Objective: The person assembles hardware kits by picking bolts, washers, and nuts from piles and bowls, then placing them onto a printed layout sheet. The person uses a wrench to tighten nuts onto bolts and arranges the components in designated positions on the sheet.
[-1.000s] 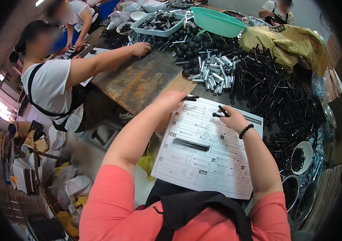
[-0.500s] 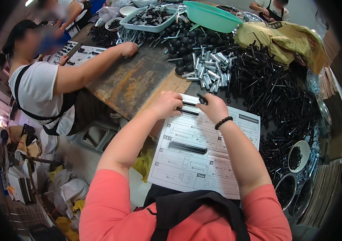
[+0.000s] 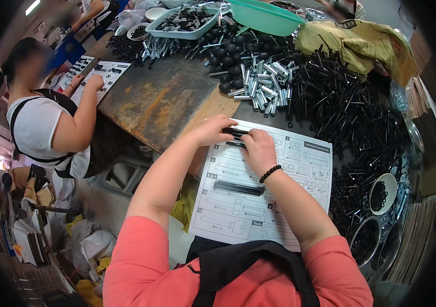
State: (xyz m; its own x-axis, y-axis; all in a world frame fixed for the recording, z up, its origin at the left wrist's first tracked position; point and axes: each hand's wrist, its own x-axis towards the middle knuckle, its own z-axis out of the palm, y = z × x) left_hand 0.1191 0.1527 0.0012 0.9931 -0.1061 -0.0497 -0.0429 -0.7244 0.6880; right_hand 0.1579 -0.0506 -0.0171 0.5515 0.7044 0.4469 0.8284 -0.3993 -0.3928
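L hand + R hand both clamped on slim black rod (matte, straight) over parts sheet.

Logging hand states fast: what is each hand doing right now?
Left hand: closed on a black rod at the top of the printed sheet.
Right hand: fingers curled over black rods there; actual grip cannot be told.

Both forearms are stretched forward; the left hand and right hand are brought together, fingers curled downward.
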